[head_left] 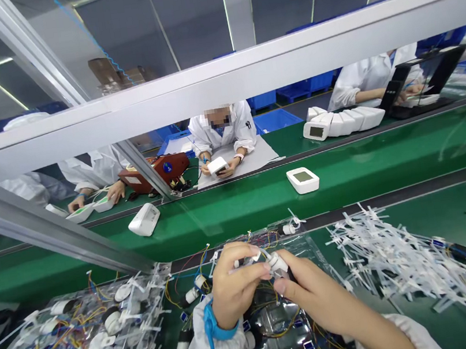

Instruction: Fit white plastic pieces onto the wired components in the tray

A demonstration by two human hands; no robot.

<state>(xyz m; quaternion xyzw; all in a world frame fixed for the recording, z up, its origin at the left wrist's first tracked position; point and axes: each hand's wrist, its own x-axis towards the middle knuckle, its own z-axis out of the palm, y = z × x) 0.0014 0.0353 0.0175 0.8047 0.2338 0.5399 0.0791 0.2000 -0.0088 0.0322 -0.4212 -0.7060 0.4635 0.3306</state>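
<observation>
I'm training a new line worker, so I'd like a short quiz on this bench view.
1. Which hand wears the blue wrist strap, left or right?
2. True or false: the pile of white plastic runners lies to the person's right of their hands.
3. What do the left hand and right hand hold between them?

Key: 1 left; 2 true; 3 a small white plastic part.

The held part (278, 264) is smooth white plastic, the tray (279, 322) glossy clear plastic.
</observation>
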